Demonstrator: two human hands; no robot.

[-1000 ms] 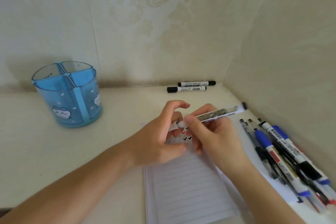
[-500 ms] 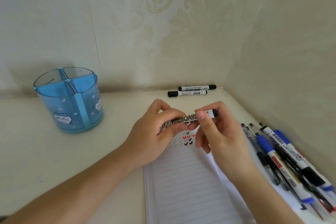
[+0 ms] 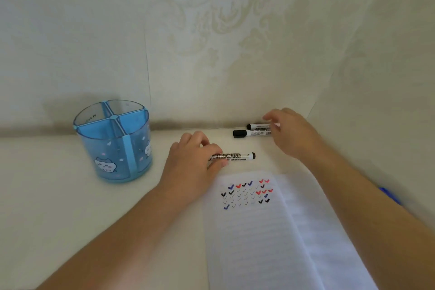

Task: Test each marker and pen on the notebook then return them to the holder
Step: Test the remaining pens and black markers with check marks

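Cream tabletop [image 3: 58, 195] in wallpapered corner. Blue divided holder [image 3: 115, 148] stands left, well apart from hands. Open notebook [image 3: 270, 242] with coloured ticks lies front right. Right forearm crosses its far page and hides most of blue pen [image 3: 389, 195] at right edge.

Fingers of left hand [image 3: 190, 167] pinch whiteboard marker [image 3: 235, 156] just beyond notebook's top edge. Fingers of right hand [image 3: 294, 132] loose and spread over two capped markers [image 3: 251, 133] by wall; contact unclear.

Half second ago both hands held whiteboard marker above page. Right hand has since let go and reached back.
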